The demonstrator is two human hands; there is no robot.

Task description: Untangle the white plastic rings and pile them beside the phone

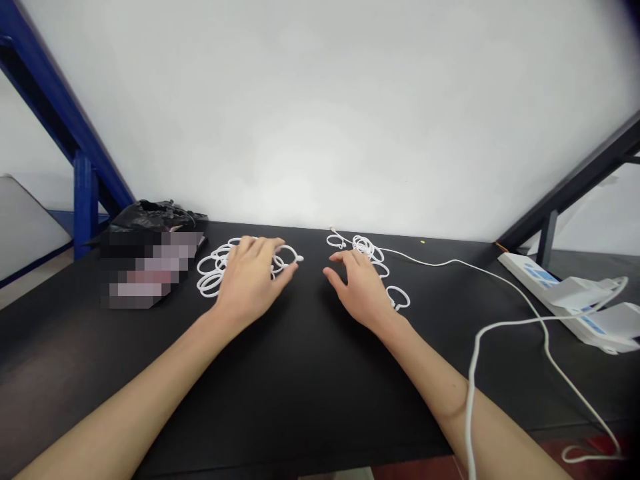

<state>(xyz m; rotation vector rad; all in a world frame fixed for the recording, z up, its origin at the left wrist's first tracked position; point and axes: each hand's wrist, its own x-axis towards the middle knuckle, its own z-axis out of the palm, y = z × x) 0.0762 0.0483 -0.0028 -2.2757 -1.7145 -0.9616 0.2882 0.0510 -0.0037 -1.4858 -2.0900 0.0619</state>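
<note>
A cluster of white rings (210, 283) lies on the left of the black tabletop. My left hand (249, 277) is over this cluster with thumb and fingers apart, hiding part of it. Just past its fingertips shows one white ring (295, 250) with a small knob; contact with it is unclear. My right hand (361, 287) hovers beside a coiled white cable (363, 245), its thumb and forefinger spread and nothing between them. To the right of that hand rests another white ring (399, 295). A further small loop (335, 241) is behind it, near the wall.
A black plastic bag (150, 217) and a blurred-out packet (150, 270) occupy the left side. On the right, a white power strip (533, 273) holds plugged-in adapters. A white cord (473, 393) crosses in front of my right forearm. Blue and dark metal frame bars (86, 200) flank the table.
</note>
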